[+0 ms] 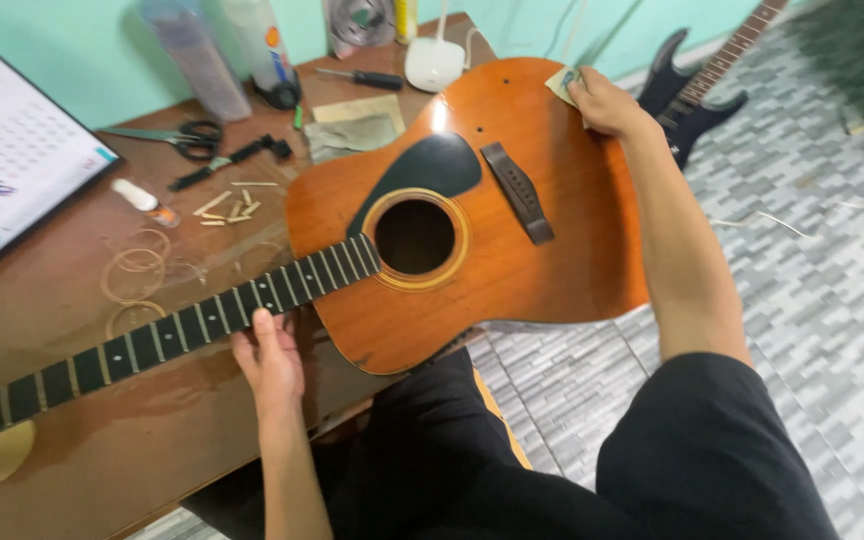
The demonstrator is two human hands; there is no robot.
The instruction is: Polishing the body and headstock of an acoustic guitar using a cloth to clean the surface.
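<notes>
An acoustic guitar (492,230) with an orange-brown top and no strings lies face up, its body half on the wooden table (152,440) and half over the person's lap, the neck running out across the table away from the sound hole (415,237). The left hand (270,362) cups the neck from below, just off the body joint, thumb up against the fretboard (182,325) edge and fingers curled narrowly under it. The right hand (604,103) sits at the far rim of the body beyond the bridge (518,190), fingers closed on a small pale folded sheet (560,84) — it looks like sandpaper — pressed flat to the wood.

The guitar is likely light but bulky and hollow, stiff yet easily dented; its glossy top looks slippery, so the neck near the body and the rim seem the safest places to hold, not the thin soundboard.

Past the upper bout lie scissors (192,138), a screwdriver (364,77), small wooden slips (229,205) and a bottle (264,50). A dark electric guitar (697,85) rests on the tiled floor beyond the body's far rim — near the right hand
</notes>
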